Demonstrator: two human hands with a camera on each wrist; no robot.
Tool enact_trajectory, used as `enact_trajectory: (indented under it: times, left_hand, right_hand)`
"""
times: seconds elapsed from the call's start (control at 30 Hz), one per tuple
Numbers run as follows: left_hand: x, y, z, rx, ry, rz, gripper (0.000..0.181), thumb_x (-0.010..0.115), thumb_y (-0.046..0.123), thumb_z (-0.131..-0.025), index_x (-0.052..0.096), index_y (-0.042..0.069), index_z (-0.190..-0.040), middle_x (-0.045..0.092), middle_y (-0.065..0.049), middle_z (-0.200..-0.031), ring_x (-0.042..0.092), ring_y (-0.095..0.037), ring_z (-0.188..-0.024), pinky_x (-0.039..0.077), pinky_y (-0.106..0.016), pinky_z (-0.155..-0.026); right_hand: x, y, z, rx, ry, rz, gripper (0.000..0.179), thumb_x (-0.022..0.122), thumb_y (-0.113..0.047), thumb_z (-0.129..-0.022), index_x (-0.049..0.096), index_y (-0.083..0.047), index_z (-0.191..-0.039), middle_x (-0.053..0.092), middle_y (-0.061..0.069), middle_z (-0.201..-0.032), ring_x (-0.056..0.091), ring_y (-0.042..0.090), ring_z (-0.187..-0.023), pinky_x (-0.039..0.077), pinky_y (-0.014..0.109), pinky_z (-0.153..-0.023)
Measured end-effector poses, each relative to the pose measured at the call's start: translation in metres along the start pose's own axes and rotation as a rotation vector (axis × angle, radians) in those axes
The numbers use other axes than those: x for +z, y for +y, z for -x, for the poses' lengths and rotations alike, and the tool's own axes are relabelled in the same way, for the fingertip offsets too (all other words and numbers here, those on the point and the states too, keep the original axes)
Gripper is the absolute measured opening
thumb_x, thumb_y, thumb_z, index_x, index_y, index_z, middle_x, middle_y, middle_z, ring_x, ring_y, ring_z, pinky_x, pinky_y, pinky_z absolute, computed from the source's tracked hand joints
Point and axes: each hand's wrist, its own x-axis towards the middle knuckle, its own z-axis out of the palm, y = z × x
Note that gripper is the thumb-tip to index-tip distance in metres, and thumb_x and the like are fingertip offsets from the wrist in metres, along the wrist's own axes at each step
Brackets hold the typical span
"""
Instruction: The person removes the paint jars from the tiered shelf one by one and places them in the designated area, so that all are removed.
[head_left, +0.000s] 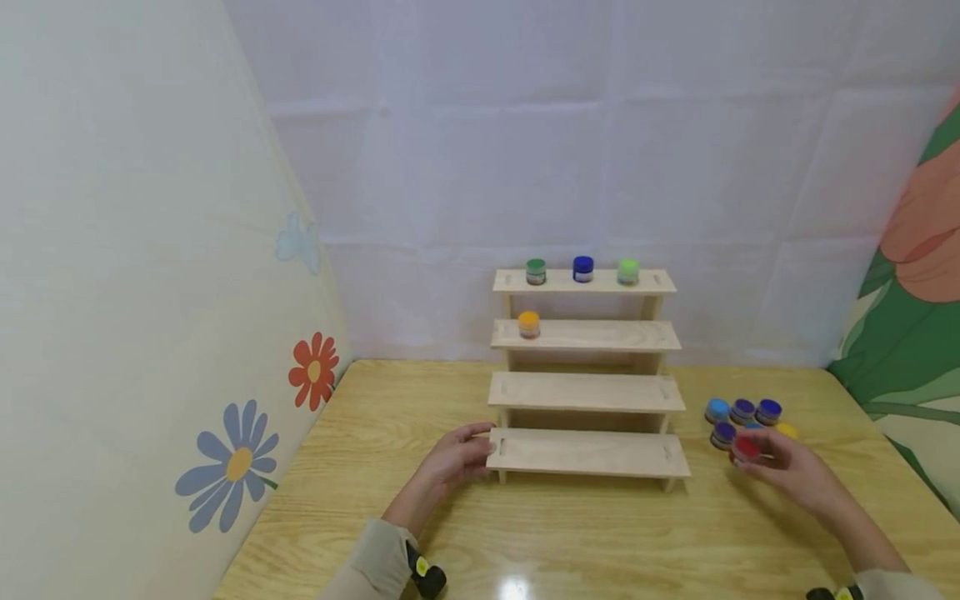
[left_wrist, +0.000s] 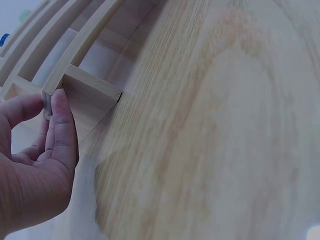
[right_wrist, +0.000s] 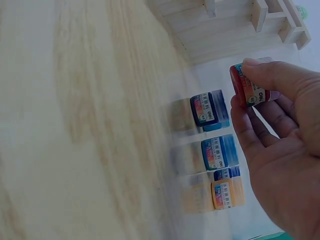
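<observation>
Place: a staged tabletop craft corner; home or studio cannot be told
Table (head_left: pixel 570 525): wood-grain top beneath left hand (head_left: pixel 453 460) and right hand (head_left: pixel 797 471)
White cloth (head_left: pixel 465 175): creased, hung beyond both hands
Flower-printed sheet (head_left: pixel 150 250): upright, to the left hand's left
Leaf-patterned sheet (head_left: pixel 915 325): to the right hand's right
Stepped wooden rack (head_left: pixel 585 392): between the hands
Small coloured jars (head_left: pixel 717 410): beside the right hand

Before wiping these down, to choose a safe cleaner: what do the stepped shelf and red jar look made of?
The stepped shelf looks like unvarnished wood, perhaps plywood: pale, matte, faintly grained. The red jar is probably smooth plastic, judging by its pale, translucent-looking cap, though possibly glass.
</observation>
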Motion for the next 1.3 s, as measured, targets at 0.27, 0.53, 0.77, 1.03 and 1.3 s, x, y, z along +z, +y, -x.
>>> enact_trajectory:
  times: [0.27, 0.53, 0.77, 1.03, 1.3]
  left_hand:
    - [-0.001, -0.001, -0.001, 0.0, 0.008, -0.012, 0.054, 0.064, 0.006, -0.096, 0.045, -0.006, -0.146, 0.069, -0.006, -0.108, 0.068, -0.014, -0.084, 0.056, -0.025, -0.066]
    - [0.001, 0.001, 0.001, 0.003, 0.016, 0.0, 0.054, 0.064, 0.005, -0.096, 0.045, -0.007, -0.145, 0.069, -0.008, -0.11, 0.068, -0.014, -0.083, 0.056, -0.025, -0.066]
    - [0.001, 0.0, 0.0, -0.008, 0.013, -0.004, 0.054, 0.064, 0.005, -0.096, 0.046, -0.006, -0.145, 0.068, -0.007, -0.107, 0.067, -0.013, -0.082, 0.055, -0.024, -0.064]
    - [0.0, -0.001, -0.001, 0.004, 0.013, -0.013, 0.054, 0.064, 0.006, -0.096, 0.045, -0.006, -0.146, 0.069, -0.007, -0.107, 0.067, -0.013, -0.082, 0.055, -0.023, -0.064]
    - [0.001, 0.0, 0.001, 0.004, 0.026, -0.018, 0.054, 0.064, 0.006, -0.096, 0.046, -0.006, -0.145, 0.069, -0.008, -0.108, 0.067, -0.013, -0.082, 0.056, -0.024, -0.065]
  right_hand:
    - [0.004, 0.01, 0.002, -0.022, -0.003, 0.007, 0.045, 0.073, -0.014, -0.093, 0.057, 0.01, -0.128, 0.061, 0.024, -0.12, 0.061, -0.005, -0.095, 0.054, 0.018, -0.08]
    - [0.009, 0.012, 0.003, 0.044, -0.024, 0.037, 0.048, 0.076, -0.016, -0.09, 0.058, 0.008, -0.129, 0.064, 0.024, -0.122, 0.06, -0.005, -0.095, 0.051, 0.017, -0.082]
    - [0.011, 0.017, 0.001, 0.012, -0.008, 0.082, 0.044, 0.077, -0.011, -0.088, 0.061, 0.008, -0.124, 0.066, 0.022, -0.115, 0.06, -0.004, -0.091, 0.052, 0.019, -0.08]
    - [0.013, 0.016, -0.002, -0.01, -0.028, 0.101, 0.043, 0.078, -0.009, -0.087, 0.061, 0.008, -0.123, 0.066, 0.019, -0.113, 0.063, 0.006, -0.094, 0.051, 0.02, -0.08]
    - [0.014, 0.016, -0.004, 0.042, -0.083, 0.067, 0.047, 0.078, -0.011, -0.088, 0.059, 0.008, -0.126, 0.066, 0.019, -0.115, 0.065, 0.021, -0.101, 0.051, 0.02, -0.08]
